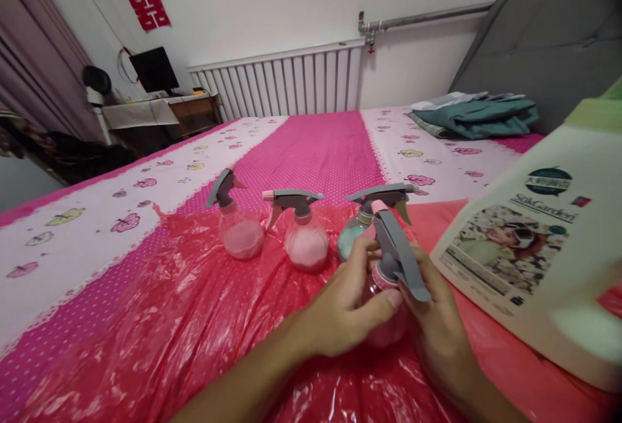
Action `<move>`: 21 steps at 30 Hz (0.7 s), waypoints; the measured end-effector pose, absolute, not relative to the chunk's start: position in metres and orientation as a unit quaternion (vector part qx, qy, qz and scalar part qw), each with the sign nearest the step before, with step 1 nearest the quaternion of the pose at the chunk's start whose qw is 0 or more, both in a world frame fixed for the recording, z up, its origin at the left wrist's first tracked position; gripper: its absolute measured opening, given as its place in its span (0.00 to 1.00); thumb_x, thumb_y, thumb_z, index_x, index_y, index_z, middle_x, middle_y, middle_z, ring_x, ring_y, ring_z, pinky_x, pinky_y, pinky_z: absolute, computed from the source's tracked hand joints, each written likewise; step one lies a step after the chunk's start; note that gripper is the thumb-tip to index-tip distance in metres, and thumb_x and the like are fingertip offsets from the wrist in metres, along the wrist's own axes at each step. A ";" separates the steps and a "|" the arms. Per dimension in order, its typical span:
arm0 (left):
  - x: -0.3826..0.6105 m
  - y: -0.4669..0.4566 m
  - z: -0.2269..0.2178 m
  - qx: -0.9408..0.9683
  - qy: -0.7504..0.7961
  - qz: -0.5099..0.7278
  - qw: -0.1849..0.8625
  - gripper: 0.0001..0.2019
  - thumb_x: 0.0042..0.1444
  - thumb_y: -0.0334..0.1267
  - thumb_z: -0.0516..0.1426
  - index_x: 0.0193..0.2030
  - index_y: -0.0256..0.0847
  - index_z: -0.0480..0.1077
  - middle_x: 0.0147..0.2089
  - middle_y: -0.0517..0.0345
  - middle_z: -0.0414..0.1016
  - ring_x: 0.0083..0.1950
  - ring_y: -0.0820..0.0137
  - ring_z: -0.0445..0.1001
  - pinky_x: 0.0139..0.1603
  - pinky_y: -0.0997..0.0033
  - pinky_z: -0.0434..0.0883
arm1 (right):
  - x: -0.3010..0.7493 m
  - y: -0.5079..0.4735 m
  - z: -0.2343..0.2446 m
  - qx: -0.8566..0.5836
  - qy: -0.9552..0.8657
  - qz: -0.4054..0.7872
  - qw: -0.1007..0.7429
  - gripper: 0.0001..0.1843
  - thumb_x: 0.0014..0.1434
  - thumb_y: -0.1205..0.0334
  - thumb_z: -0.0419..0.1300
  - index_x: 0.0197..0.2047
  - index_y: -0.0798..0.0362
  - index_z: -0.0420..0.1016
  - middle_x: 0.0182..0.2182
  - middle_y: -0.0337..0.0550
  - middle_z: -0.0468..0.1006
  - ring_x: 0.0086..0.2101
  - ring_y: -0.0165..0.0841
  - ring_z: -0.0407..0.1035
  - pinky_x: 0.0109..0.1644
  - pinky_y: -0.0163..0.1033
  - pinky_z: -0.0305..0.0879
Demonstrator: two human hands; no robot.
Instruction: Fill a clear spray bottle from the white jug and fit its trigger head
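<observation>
Close to me, a pink spray bottle (399, 251) with a grey trigger head is between my two hands. My left hand (343, 313) is closed round its neck, thumb pressed near the pink collar. On the other side, my right hand (440, 313) wraps the body and head, with its fingers partly hidden behind the bottle. Just beyond stands a spray bottle with bluish-green liquid (350, 238), partly covered by my hands. Left of it are a round spray bottle with pink liquid (306, 245) and another pink one (241, 235), both upright.
A large white jug (515, 267) with a pale green top stands close on the right. Under the bottles lies a crinkled red plastic sheet (194, 319) over the bed (321, 144). Folded clothes (479, 115) rest by the grey headboard (549, 41). A radiator (286, 83) lines the wall.
</observation>
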State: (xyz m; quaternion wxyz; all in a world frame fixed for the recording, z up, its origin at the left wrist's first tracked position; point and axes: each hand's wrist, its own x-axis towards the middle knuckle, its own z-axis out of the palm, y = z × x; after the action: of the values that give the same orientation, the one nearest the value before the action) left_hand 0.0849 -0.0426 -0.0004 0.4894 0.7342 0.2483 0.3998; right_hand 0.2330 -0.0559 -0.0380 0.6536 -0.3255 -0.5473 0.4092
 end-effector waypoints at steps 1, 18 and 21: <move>0.085 -0.043 0.000 0.735 0.253 0.397 0.488 0.26 0.71 0.52 0.56 0.68 0.39 0.58 0.65 0.42 0.69 0.64 0.54 0.69 0.67 0.51 0.65 | 0.233 -0.056 -0.037 -0.326 -0.549 0.406 0.654 0.14 0.66 0.44 0.66 0.51 0.37 0.81 0.40 0.37 0.76 0.37 0.32 0.73 0.44 0.35 0.75; 0.083 -0.042 -0.002 0.720 0.253 0.401 0.507 0.18 0.72 0.53 0.55 0.56 0.40 0.67 0.55 0.50 0.71 0.57 0.58 0.70 0.61 0.57 0.67 | 0.230 -0.058 -0.028 -0.339 -0.526 0.415 0.660 0.06 0.67 0.51 0.66 0.47 0.38 0.82 0.38 0.35 0.79 0.37 0.27 0.73 0.45 0.29 0.75; 0.084 -0.041 -0.003 0.734 0.242 0.405 0.488 0.17 0.71 0.49 0.56 0.58 0.40 0.66 0.57 0.50 0.72 0.58 0.58 0.71 0.63 0.56 0.67 | 0.230 -0.058 -0.028 -0.335 -0.521 0.421 0.663 0.07 0.67 0.50 0.66 0.46 0.38 0.82 0.38 0.34 0.79 0.36 0.26 0.73 0.43 0.28 0.74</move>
State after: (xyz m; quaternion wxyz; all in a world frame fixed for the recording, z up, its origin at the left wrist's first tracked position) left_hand 0.0837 -0.0414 -0.0034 0.4883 0.7340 0.2421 0.4051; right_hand 0.2299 -0.0580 -0.0276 0.6626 -0.3345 -0.5212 0.4212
